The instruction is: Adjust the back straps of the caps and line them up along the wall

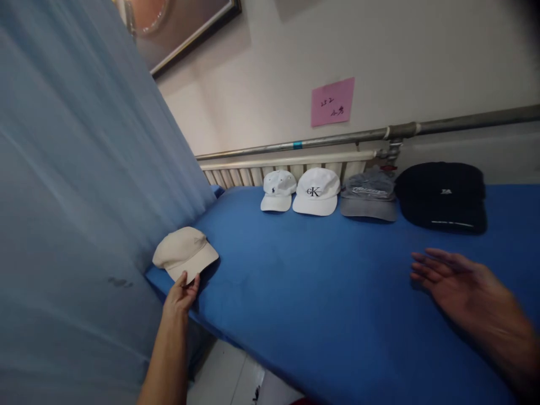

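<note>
My left hand (183, 295) pinches the brim of a beige baseball cap (181, 250) at the left end of the blue-covered table (295, 292). The cap is tilted, its brim pointing to the right and towards me. Over the right part of the table my right hand (459, 287) is held palm up with its fingers stretched out, holding nothing. Along the far edge sit a small white cap (278, 191), a white cap with black letters (317, 192), a grey cap (368, 196) and a large black cap (441, 197), all with brims towards me.
A blue curtain (76, 197) hangs along the left side. Behind the table run a radiator (248, 174) and a metal pipe (350, 138). A pink note (332, 102) and a framed picture (189, 28) are on the wall. Floor tiles (223, 371) show below the near edge.
</note>
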Tool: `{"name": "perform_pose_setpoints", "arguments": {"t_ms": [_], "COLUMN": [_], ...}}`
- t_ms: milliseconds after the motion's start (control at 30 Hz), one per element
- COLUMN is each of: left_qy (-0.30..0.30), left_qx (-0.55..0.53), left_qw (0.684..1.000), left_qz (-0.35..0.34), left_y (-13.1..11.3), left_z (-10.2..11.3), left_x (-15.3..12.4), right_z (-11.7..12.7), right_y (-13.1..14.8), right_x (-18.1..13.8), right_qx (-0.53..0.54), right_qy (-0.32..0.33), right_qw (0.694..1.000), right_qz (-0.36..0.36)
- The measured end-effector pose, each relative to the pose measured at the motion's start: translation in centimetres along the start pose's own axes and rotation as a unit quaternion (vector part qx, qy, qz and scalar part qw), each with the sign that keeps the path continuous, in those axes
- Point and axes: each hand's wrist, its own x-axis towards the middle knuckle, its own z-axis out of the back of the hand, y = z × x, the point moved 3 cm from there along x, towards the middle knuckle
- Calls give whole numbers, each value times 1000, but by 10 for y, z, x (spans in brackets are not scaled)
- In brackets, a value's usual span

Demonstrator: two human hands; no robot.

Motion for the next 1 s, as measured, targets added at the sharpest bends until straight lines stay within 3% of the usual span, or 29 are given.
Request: {"name": "perform_pose_setpoints", "arguments": {"t_ms": [167,267,367,467,567,667,833,900,1000], "left_qy": [58,149,195,201,199,207,253,251,241], "left_qx": [37,84,127,134,140,151,165,152,118], "left_qw": [988,959,947,949,956,957,951,954,961], "left_qz": [139,227,220,201,167,133,71,63,73], "left_y": [31,70,111,146,169,179,184,185,187], "left_z": [6,-24,-82,-151,-212,-258,-308,-315,-310], "left_x": [-37,-62,-66,-48,-19,7,30,35,36], "right_z": [0,-2,-4,-2,3,8,10,9,9], "right_y": [-8,-12,-15,-14,-9,-3,-3,-6,-8], "right_x": [3,2,0,-2,0,5,13,14,14], "right_qx": [-15,-11,-29,-61,-91,-108,-122,-133,-151], "right_qy": [29,48,67,81,84,74,79,92,103], "right_qw": [999,999,997,995,992,991,989,986,983], "right_qz": [17,17,21,24,29,36,27,26,24]}}
